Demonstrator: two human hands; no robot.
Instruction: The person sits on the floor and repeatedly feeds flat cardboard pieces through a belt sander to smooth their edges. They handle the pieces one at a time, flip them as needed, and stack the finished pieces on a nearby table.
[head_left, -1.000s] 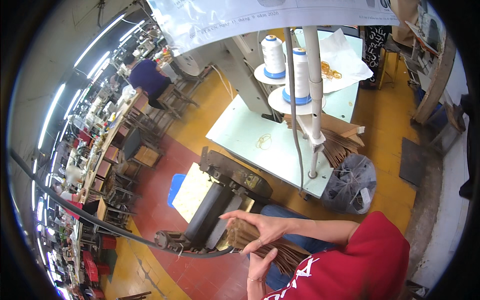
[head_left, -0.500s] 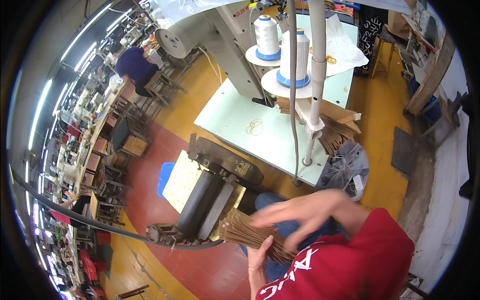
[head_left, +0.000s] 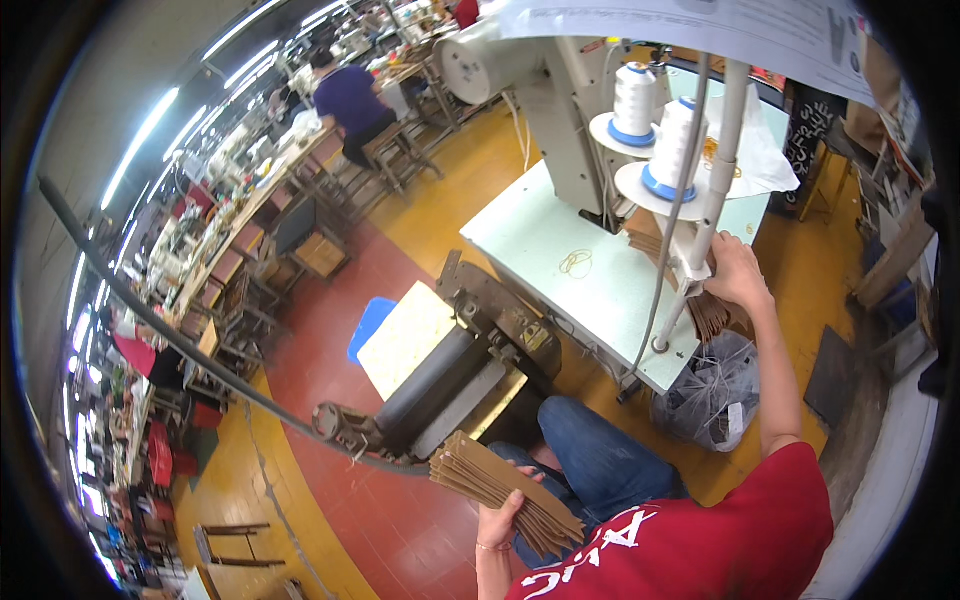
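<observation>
My left hand (head_left: 503,518) grips a fanned stack of flat brown strips (head_left: 500,485), held above my lap. Whether they are leather or card I cannot tell. At the right edge of the pale green table, my right hand (head_left: 738,272) curls around part of a second pile of brown strips (head_left: 711,315). The upright pole in front hides some of that pile and the fingertips. Just ahead of my left hand stands a machine with a dark roller (head_left: 432,378), near the upper end of the held stack.
Two white thread cones (head_left: 680,145) stand on round holders above the pale green table (head_left: 530,235). A clear plastic bag (head_left: 708,395) sits below its corner. A yellowish board (head_left: 408,338) lies behind the roller. A dark hose (head_left: 200,350) crosses the left. Another person (head_left: 350,105) sits farther off.
My right hand has left the held stack and reached out to the pile on the table. My left hand keeps the stack. The whole view has shifted.
</observation>
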